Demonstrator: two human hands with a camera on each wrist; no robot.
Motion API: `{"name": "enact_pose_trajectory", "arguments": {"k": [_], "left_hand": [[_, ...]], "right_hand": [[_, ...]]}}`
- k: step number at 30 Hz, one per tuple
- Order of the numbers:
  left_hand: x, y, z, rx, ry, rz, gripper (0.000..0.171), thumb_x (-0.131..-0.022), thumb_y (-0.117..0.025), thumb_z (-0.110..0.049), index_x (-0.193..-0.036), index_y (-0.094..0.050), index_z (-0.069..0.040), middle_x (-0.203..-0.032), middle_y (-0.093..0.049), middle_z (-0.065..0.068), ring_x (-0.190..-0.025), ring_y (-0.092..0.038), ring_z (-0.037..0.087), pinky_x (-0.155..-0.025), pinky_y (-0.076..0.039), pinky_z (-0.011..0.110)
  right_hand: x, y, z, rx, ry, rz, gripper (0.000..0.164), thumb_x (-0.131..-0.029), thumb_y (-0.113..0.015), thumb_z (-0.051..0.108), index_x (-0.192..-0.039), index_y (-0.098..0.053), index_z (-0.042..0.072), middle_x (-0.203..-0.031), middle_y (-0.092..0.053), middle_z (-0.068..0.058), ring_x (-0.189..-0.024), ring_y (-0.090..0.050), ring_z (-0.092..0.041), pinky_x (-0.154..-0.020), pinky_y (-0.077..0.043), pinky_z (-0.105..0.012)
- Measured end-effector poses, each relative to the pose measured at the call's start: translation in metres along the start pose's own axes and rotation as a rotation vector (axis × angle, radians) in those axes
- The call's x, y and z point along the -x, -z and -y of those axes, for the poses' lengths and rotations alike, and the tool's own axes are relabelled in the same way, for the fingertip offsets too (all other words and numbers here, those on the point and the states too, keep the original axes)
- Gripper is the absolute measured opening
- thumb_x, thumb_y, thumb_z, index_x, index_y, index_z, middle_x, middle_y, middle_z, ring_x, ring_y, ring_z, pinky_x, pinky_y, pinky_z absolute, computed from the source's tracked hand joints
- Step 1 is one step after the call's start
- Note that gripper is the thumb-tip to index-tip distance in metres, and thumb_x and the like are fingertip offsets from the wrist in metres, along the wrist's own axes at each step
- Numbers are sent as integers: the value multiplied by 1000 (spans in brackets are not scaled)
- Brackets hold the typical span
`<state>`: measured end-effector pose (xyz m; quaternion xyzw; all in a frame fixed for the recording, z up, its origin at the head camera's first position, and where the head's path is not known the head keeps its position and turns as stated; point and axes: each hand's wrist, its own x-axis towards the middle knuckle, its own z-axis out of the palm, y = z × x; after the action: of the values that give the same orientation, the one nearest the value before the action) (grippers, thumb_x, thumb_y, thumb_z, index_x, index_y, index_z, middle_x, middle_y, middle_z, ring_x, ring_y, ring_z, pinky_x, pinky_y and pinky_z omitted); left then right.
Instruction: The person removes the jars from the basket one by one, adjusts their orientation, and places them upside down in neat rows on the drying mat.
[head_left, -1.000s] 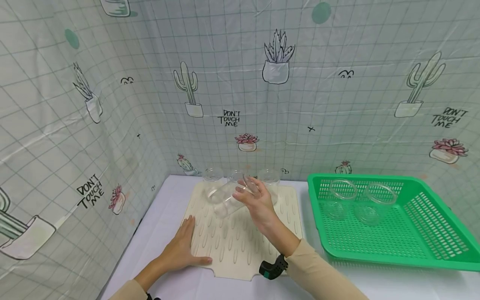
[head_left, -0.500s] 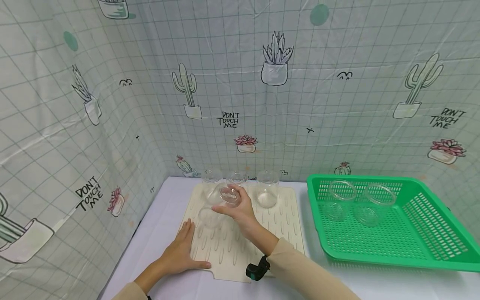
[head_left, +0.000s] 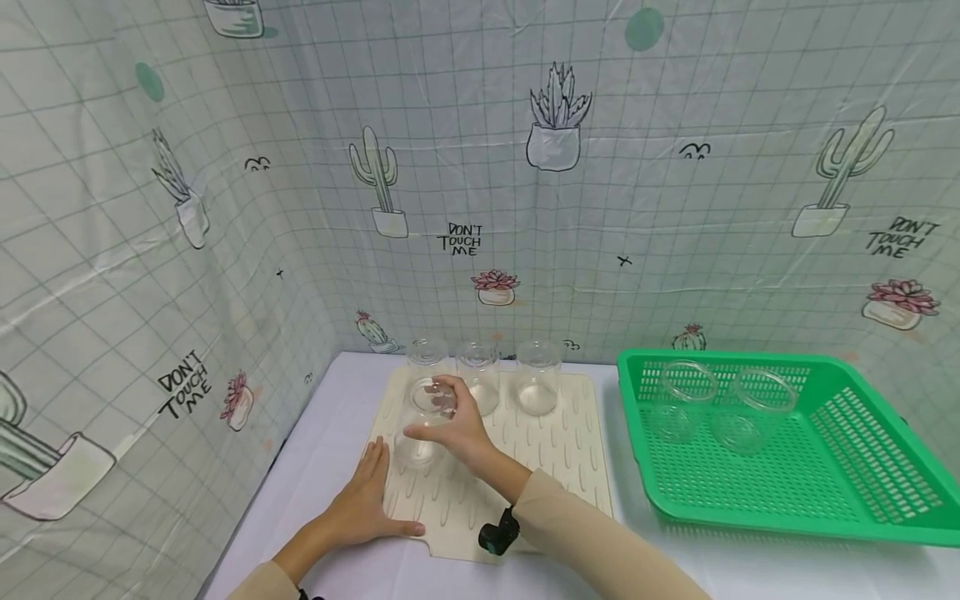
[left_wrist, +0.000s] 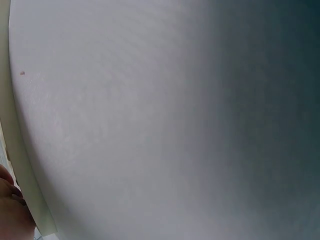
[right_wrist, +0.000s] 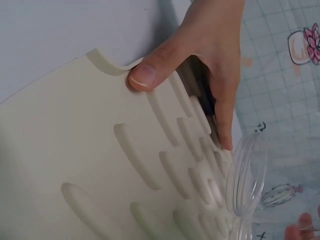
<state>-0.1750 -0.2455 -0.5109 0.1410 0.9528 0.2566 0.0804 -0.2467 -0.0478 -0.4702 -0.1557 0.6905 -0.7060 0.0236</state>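
Observation:
My right hand (head_left: 463, 425) grips a clear plastic cup (head_left: 422, 410) around its side, and the cup stands bottom-up, its rim at the ridged cream draining mat (head_left: 517, 483). The ringed rim (right_wrist: 245, 175) shows in the right wrist view, beside a few right fingertips. Behind it, three similar clear cups stand bottom-up in a row: a left one (head_left: 427, 354), a middle one (head_left: 483, 383) and a right one (head_left: 537, 383). With its fingers spread, my left hand (head_left: 363, 504) rests on the mat's left front corner.
To the right sits a green slotted basket (head_left: 825, 500) holding two clear cups, rims up: one cup (head_left: 686, 383) and another (head_left: 761, 392). A white cloth (head_left: 300, 467) covers the table. A patterned curtain (head_left: 622, 208) closes off the back and left.
The right hand has moved left and down with the cup, which went from tilted in the air to standing on the mat in front of the row. The left hand has stayed put.

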Motion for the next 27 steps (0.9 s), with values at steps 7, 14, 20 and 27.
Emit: {"name": "enact_pose_trajectory", "arguments": {"k": [7,14,20,27], "left_hand": [[-1,-3,1,-12,6,8,143,-65,-81,-71,-153,-7,14,-161,1,30,-148,2,46,-115,-20,61],[-1,-1,1,-5,3,-2,142,-64,-83,-68,-153,-9,14,-161,-2,31,-148,1,46,-114,-21,62],[1,-1,0,1,-9,5,141,-65,-82,-69,-153,-9,14,-161,-1,31,-148,2,47,-114,-22,62],[1,1,0,1,-11,-1,141,-65,-83,-67,-152,-10,15,-160,-2,32,-148,1,47,-113,-22,62]], "right_hand": [[0,-4,-6,44,43,19,82,-73,-87,1,-141,-43,2,-135,-56,-17,-123,-50,-39,-101,-41,-55],[0,-16,-10,204,64,50,82,-71,-91,9,-140,-45,6,-138,-54,-11,-130,-49,-32,-107,-40,-49],[-1,-22,-9,261,67,45,84,-69,-92,8,-139,-44,4,-137,-55,-12,-129,-50,-31,-107,-41,-48],[-5,-22,-11,278,65,59,86,-72,-91,12,-141,-42,3,-137,-54,-14,-128,-51,-33,-105,-43,-48]]}}
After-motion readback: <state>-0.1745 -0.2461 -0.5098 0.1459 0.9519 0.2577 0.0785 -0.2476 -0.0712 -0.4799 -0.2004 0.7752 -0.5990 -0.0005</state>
